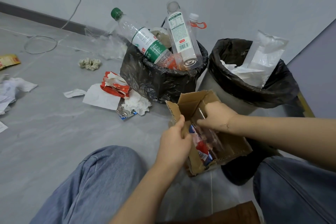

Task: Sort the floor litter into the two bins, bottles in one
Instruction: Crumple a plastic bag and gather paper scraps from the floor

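An open cardboard box (234,146) is held low in front of the two bins. My left hand (174,143) grips its near left flap. My right hand (216,116) reaches inside it, fingers closed on crinkly clear wrapping with a red and blue packet (202,149) beneath. The left bin (160,80), lined in black plastic, is full of plastic bottles, among them a green-capped bottle (143,40) and a tall clear bottle (183,38). The right bin (276,85), also black-lined, holds white paper and a clear plastic bag (263,54).
Litter lies on the grey floor left of the bins: a torn red and white wrapper (114,85), white tissues (136,104), paper scraps (11,91), a beige scrunchie (90,63), a yellow packet (9,61). A grey cable (41,44) loops near the wall. My knees frame the bottom.
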Motion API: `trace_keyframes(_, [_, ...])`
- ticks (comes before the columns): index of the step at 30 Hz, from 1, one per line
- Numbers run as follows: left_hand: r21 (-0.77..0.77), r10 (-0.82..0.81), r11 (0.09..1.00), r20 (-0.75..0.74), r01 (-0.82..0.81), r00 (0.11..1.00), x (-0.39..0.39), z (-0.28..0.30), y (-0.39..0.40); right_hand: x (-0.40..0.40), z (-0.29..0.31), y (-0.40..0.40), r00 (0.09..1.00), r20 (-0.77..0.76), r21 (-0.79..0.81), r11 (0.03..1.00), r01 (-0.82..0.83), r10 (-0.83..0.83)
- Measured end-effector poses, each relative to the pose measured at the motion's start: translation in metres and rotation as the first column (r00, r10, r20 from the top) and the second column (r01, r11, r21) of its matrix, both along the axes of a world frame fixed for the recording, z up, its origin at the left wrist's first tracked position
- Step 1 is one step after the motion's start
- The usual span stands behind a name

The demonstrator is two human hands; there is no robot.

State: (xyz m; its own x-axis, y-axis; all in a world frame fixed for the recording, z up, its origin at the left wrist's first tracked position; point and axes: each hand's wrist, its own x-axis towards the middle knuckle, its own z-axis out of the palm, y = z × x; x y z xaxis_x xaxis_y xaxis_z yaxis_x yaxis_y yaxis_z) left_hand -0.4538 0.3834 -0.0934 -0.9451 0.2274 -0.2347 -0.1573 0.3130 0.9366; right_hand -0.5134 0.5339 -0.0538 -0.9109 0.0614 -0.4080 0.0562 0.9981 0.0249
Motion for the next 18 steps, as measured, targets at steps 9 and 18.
trace_keyframes(9, [-0.014,-0.047,0.999,-0.023,0.046,0.999,0.003,-0.001,0.002,-0.010,-0.040,-0.003,0.996,0.081,0.072,0.996,-0.050,0.045])
trace_keyframes(18, [0.007,-0.063,0.998,-0.022,0.063,0.998,-0.001,-0.008,0.001,-0.005,-0.030,-0.006,0.907,0.398,0.130,0.987,0.092,-0.136])
